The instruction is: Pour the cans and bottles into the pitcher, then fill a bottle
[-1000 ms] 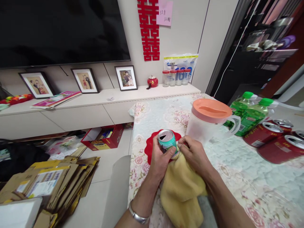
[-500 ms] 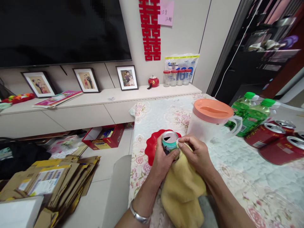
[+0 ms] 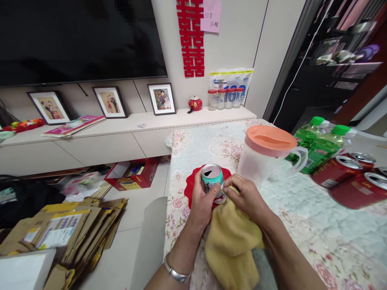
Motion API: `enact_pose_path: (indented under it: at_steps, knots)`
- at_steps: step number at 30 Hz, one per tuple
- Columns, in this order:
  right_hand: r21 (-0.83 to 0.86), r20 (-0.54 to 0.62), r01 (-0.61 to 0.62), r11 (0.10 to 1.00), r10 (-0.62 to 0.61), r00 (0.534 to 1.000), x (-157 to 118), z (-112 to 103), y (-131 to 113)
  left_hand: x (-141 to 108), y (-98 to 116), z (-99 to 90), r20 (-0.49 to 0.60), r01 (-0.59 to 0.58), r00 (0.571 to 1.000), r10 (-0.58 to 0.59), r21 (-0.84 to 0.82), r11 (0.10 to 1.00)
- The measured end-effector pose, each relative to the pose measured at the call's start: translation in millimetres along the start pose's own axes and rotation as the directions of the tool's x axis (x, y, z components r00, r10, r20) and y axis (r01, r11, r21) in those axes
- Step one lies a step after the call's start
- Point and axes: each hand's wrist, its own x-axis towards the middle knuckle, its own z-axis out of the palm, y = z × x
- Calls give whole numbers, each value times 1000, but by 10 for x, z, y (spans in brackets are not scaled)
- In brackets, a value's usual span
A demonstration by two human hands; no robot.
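A teal drink can (image 3: 212, 174), its top opened, is gripped in my left hand (image 3: 203, 198) with fingers and thumb around its side. My right hand (image 3: 244, 195) pinches a yellow cloth (image 3: 232, 237) just to the right of the can, and the cloth hangs down over the near edge of the table. Behind and below the can lies a red scalloped plate (image 3: 190, 186), partly covered by my left hand and the can.
A plastic pitcher (image 3: 256, 163) with an orange lid stands right of my hands. Farther right are green bottles (image 3: 325, 147) and several red cans (image 3: 337, 172). A floral tablecloth (image 3: 205, 141) covers the table. Flattened cardboard (image 3: 81, 229) lies on the floor at left.
The can has shifted slightly left and down with my left hand, and more of its side shows. My right hand has dropped slightly, still holding the cloth.
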Motion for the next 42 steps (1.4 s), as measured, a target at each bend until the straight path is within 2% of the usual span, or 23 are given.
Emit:
enact_pose_path:
  at_steps: [3,7,13,18,22,26,28,31,34,38,42]
  knots:
    - [-22,25,-56,998,56,998,-15,17,23,9,-40,-22,20,20,1000,-19,-38,999]
    - [-54,28,-123,991,125,992,-21,20,22,10,-57,-30,-6,19,1000,-19,-65,998]
    - [-64,-42,-188,980,185,982,-16,15,-8,2,31,19,-13,34,999,-34,-42,999]
    - [14,-149,-186,983,186,971,-18,37,-28,1,75,26,47,63,997,-61,-30,998]
    - [94,-228,-174,980,191,955,-19,43,-81,-21,102,13,114,95,989,-99,40,995]
    - [145,-277,-145,979,180,944,-17,29,-157,-35,132,10,143,106,983,-117,83,991]
    - [153,-292,-95,984,137,947,-9,20,-184,-26,134,11,131,82,986,-100,131,988]
    - [111,-280,7,994,25,960,12,6,-191,-7,121,14,96,41,994,-57,160,986]
    - [43,-253,54,998,-41,967,31,-16,-164,-6,110,14,106,29,993,-43,129,991]
    - [56,-209,47,997,-34,977,31,-47,-106,-28,102,15,136,42,989,-51,68,997]
    - [86,-86,-16,996,24,996,19,-37,-45,-24,84,22,66,38,997,-38,-4,999]
